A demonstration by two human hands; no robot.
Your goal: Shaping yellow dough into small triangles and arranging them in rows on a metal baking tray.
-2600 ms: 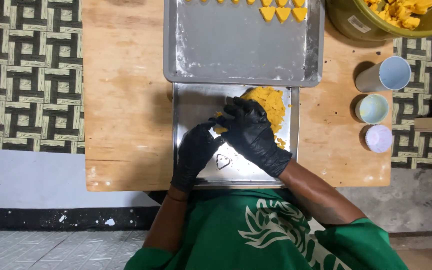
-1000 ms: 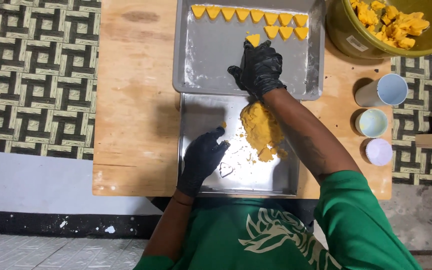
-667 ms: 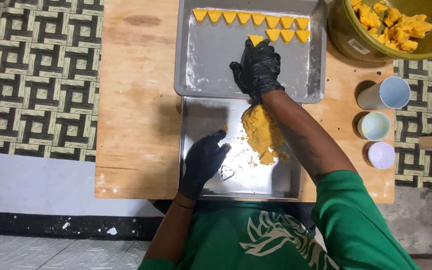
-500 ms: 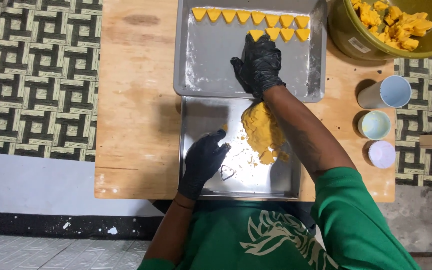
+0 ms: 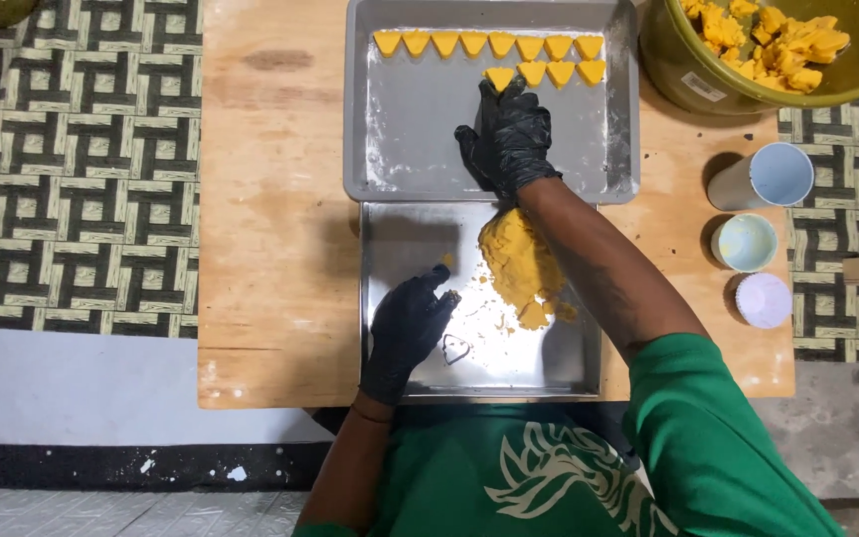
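Note:
My right hand (image 5: 509, 134), in a black glove, reaches over the far metal tray (image 5: 420, 139) and its fingertips rest on a yellow triangular dough piece (image 5: 499, 77) beside two others in a second row. A full row of the same triangles (image 5: 489, 43) lines the tray's far edge. My left hand (image 5: 407, 328), also gloved, lies on the near metal tray (image 5: 400, 239), fingers loosely curled, next to a small heart-shaped metal cutter (image 5: 455, 348). A mound of yellow dough (image 5: 519, 264) sits in the near tray, partly under my right forearm.
Both trays rest on a wooden table (image 5: 270, 199). A green bowl of yellow dough chunks (image 5: 777, 40) stands at the far right. Three small cups (image 5: 748, 242) line the right side. Patterned floor (image 5: 72, 169) lies to the left.
My right hand left the dough mound with a cut piece, carried it to the far tray and moved it up to the second row. The left hand stayed on the near tray.

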